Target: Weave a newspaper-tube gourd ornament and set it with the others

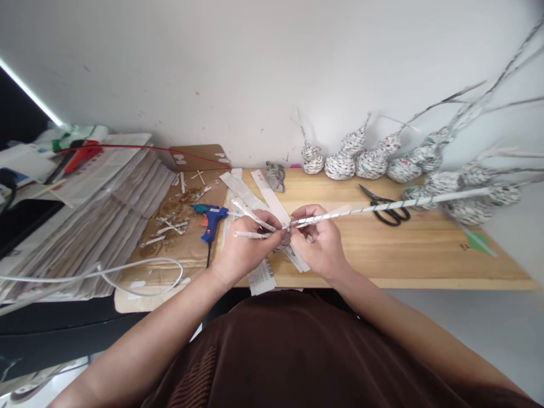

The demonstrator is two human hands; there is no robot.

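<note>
Both hands meet over the front middle of the wooden table. My left hand is closed on a small bundle of rolled paper strips; short ends stick out to its left. Pinched in my right hand is a long rolled paper tube, white with dark spiral marks, reaching far to the right. The tube meets the bundle between my fingertips, where the join is mostly hidden. Flat printed paper strips lie crossed beneath my hands.
Black-handled scissors lie right of my hands. Several woven paper gourds line the wall. To the left are a blue glue gun, paper scraps on cardboard, a newspaper stack and a white cable. A grey lump sits behind.
</note>
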